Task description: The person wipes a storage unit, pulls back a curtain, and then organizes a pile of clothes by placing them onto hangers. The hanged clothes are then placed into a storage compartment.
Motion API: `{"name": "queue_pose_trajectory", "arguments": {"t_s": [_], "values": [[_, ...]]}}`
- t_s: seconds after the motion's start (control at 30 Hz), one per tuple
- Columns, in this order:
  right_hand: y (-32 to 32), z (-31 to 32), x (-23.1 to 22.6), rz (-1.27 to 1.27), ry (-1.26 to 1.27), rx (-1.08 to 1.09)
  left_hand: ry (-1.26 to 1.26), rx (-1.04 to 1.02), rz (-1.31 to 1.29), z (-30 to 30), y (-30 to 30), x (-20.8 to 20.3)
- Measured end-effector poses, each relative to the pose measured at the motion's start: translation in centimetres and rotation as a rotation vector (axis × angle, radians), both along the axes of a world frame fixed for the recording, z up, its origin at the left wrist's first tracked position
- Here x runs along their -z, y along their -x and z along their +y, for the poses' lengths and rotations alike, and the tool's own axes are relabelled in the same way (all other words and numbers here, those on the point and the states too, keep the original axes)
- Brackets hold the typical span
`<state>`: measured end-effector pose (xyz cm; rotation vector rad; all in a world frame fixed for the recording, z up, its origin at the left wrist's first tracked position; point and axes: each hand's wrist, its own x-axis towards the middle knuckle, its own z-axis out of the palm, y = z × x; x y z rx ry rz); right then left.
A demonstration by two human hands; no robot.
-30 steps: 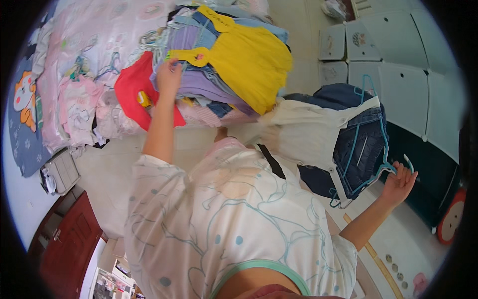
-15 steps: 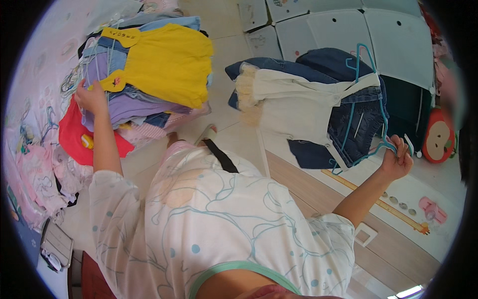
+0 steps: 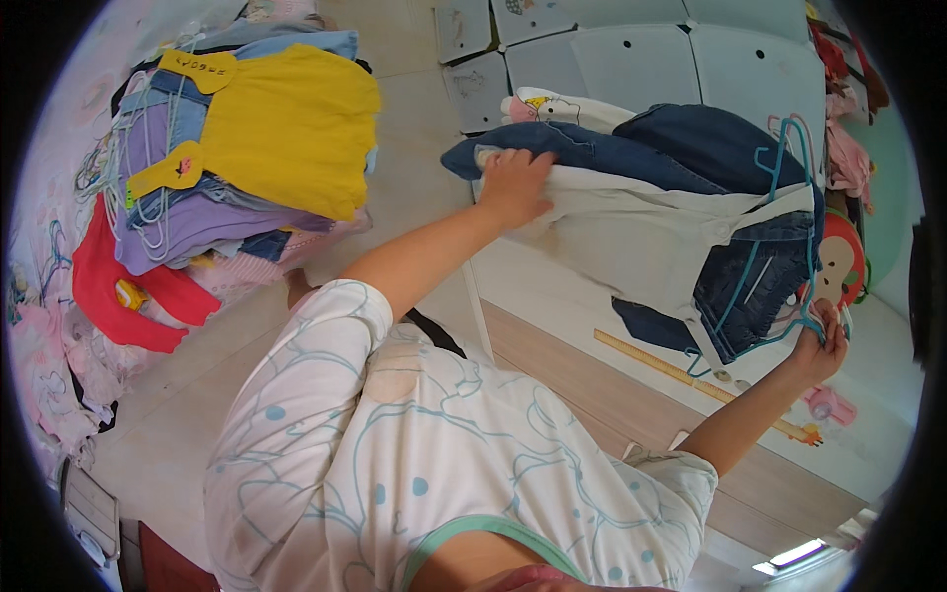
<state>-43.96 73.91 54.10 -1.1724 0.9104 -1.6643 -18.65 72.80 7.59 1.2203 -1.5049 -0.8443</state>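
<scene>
My right hand is closed round the hooks of blue hangers. From them hang a white strappy child's garment, dark denim shorts and blue jeans, stretched out sideways. My left hand grips the white garment near its frilled hem, fingers bent over it beside the jeans; the ruffle is mostly hidden under the hand. At the left, a yellow strappy garment lies on top of a heap of clothes with white hangers. Purple and red clothes stick out beneath it.
White cube cabinets stand at the back, with a red apple-shaped thing to their right. A giraffe height ruler runs along a white panel at the right. Pink clothes lie at the far left.
My left hand has left the yellow garment's strap and swung right onto the white garment's hem. My right hand and the hanging clothes have shifted slightly right and down.
</scene>
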Motion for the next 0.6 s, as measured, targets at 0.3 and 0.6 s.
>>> {"name": "queue_pose_trajectory", "arguments": {"t_s": [0.3,0.6], "values": [[13.7,-7.7,0.7,0.253,-0.018,0.475,0.521,0.786,0.669,13.8,2.3,-7.2],[12.9,-10.7,6.1,0.068,0.046,0.531,0.301,1.457,0.770,17.1,4.6,-6.5]]}}
